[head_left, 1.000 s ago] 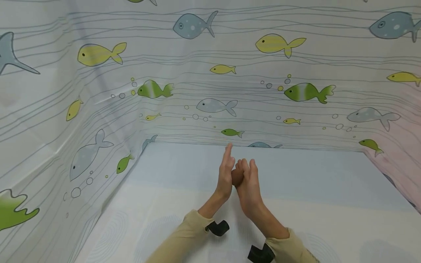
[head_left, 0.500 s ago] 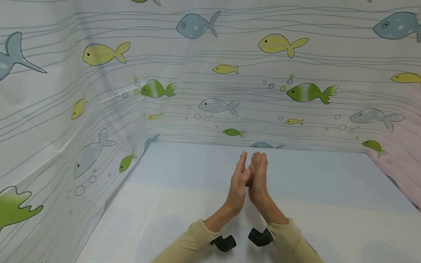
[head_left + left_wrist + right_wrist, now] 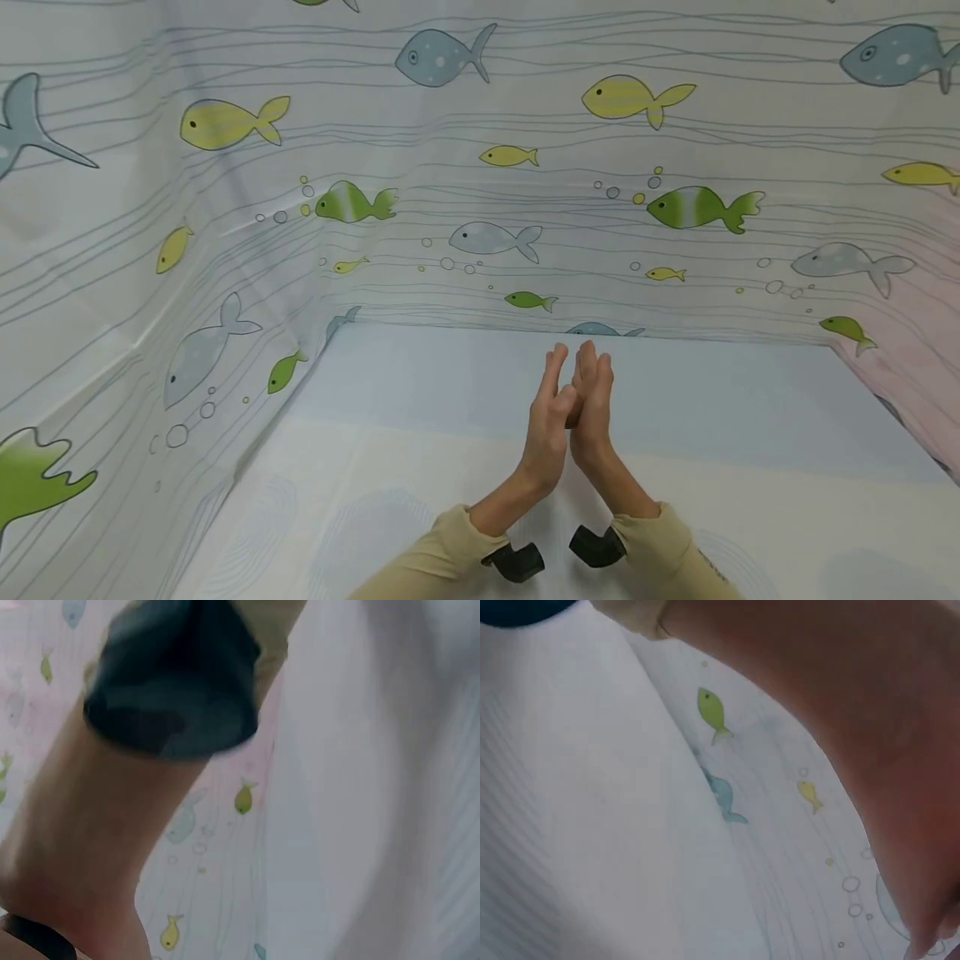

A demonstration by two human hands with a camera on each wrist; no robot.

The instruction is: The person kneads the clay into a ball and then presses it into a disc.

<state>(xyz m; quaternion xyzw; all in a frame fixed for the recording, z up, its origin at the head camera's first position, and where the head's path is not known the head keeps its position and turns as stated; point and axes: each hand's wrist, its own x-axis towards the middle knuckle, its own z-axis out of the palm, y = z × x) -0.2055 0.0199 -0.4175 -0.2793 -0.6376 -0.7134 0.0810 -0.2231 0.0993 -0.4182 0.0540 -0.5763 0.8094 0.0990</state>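
Observation:
Between my two facing palms sits a brown ball, mostly hidden, with a small part of its surface showing in the head view. My left hand presses it from the left side, its fingers long and pointing forward. From the other side the right hand presses flat against it, fingers straight and held close together. Both hands are above the pale tabletop. The left wrist view holds mostly a bare forearm under a dark wrist mount. A forearm also fills much of the right wrist view.
The pale tabletop spreads around the hands, light blue at the back and white in front. A curtain printed with fish hangs behind and along the left side. Black wrist mounts stick out below both sleeves.
A second ago the ball showed between more parted hands, left ahead of right. Since then the hands have closed together, covering most of it, and shifted right. They barely moved in the last half second.

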